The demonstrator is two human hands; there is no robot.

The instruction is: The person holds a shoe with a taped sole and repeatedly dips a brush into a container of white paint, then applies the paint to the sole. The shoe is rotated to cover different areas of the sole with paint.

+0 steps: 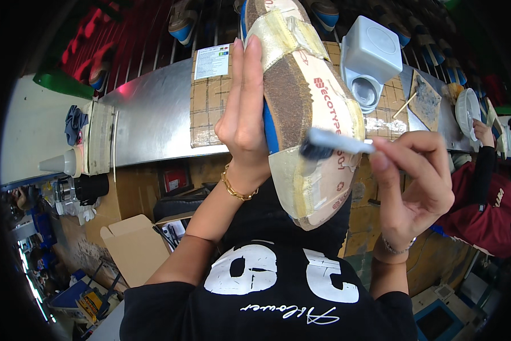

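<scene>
My left hand [245,122] grips a lasted shoe upper [289,94], sole side up, with long fingers lying along its left side. Its underside shows a brown fuzzy border, a pale printed insole board and cream straps folded over; blue shows along the edge. Between the thumb and fingers of my right hand [417,184] is the light grey handle of a small brush [338,141]. The blurred dark bristles lie over the underside, near the cream strap closest to me; whether they touch cannot be made out.
On the metal bench [147,111] lie cardboard [207,122], a whitish plastic dispenser [372,48] with a round cup and a thin stick [404,105]. Shoes [183,25] rest on the rack beyond. At right a co-worker's hand [483,133] touches a white bowl [466,111].
</scene>
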